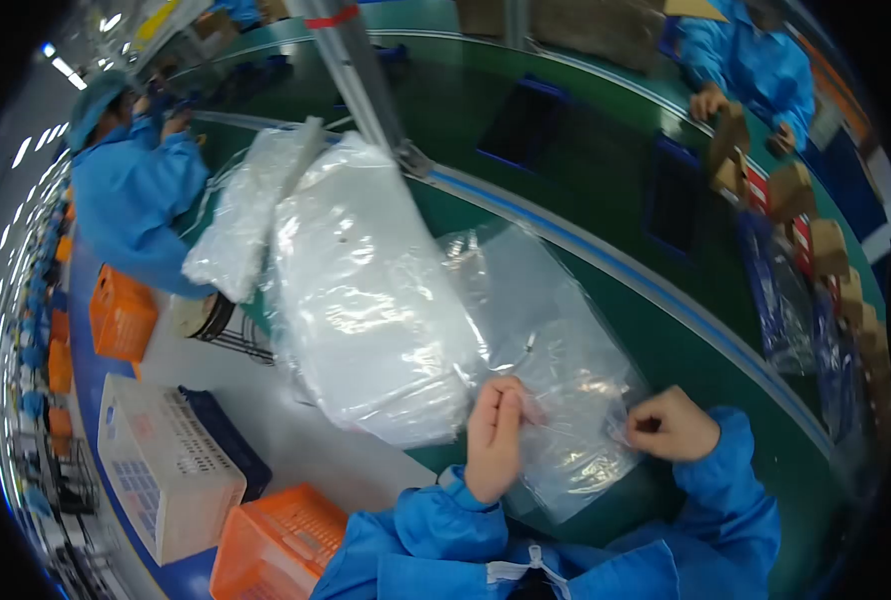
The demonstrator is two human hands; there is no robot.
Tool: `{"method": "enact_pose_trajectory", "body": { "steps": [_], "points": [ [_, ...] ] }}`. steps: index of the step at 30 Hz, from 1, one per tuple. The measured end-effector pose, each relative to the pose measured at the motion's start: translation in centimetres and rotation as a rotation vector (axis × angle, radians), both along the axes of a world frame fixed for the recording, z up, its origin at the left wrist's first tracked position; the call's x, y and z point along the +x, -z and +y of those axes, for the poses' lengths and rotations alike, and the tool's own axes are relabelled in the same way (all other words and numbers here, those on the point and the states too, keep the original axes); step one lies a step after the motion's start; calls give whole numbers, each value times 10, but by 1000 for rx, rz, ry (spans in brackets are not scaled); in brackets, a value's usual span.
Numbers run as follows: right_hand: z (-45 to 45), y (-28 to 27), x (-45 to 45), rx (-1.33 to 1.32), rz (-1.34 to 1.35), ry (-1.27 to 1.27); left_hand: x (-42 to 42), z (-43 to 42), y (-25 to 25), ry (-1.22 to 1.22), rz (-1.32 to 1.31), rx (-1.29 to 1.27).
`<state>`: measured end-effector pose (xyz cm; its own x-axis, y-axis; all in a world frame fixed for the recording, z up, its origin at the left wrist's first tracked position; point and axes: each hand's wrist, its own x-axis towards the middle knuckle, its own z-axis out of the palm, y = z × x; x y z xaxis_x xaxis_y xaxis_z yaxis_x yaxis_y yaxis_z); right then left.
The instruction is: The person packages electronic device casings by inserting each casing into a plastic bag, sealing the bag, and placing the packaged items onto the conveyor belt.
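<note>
A clear bag (pixel 576 370) lies on the green worktop (pixel 656 345) in front of the person, between the two hands. The left hand (pixel 496 430) has thumb and fingers pinched together on its film; the right hand (pixel 672 425) is curled closed on its side edge, the fingertips partly hidden by the hand itself. The bag is so see-through that its lower outline is hard to follow — glare breaks it up.

Just beside it lies one pile of clear bags (pixel 366 290); the layers run together and cannot be counted. One crumpled plastic bundle (pixel 251 215) rests against the pile's far side.

Left of the worktop stand four baskets: two orange baskets (pixel 281 540), the nearer cut into by a blue sleeve, one white basket (pixel 171 470) and one dark blue basket (pixel 226 440) largely behind the white one. Farther orange shapes are too blurred to count.

Beyond a rail, two dark trays (pixel 524 122) show plainly on the belt (pixel 606 150). Two co-workers (pixel 131 200) in blue are visible — the one at upper right cut off by the frame. Cartons (pixel 792 192) near that person overlap too much to number.
</note>
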<state>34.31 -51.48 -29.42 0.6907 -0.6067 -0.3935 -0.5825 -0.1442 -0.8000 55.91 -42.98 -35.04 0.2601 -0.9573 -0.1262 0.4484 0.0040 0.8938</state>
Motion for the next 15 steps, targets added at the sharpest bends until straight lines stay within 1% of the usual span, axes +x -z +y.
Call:
{"method": "enact_pose_trajectory", "body": {
  "steps": [1,3,5,6,7,9,11,14,15],
  "points": [
    [-11,0,-7,92,7,-86,2,0,5,4,0,5],
    [-34,-2,-20,164,-106,-1,2,-1,6,-6,-6,22],
    [-60,10,-28,-92,-152,457,-1,-2,-2,-38,-15,52],
    [-77,17,-26,-488,-27,655,-3,-2,1,-42,30,57],
    [-96,18,-27,-693,279,759,-2,-2,3,-20,32,33],
    [-144,61,-44,-1135,638,830,1,0,7,14,37,-13],
    [-179,84,-53,-937,748,847,2,0,14,21,4,-17],
    [-192,92,-43,-925,520,934,3,-1,16,47,-31,-93],
    [-206,102,-51,-859,377,990,3,-2,15,61,-41,-130]
  ]
}}
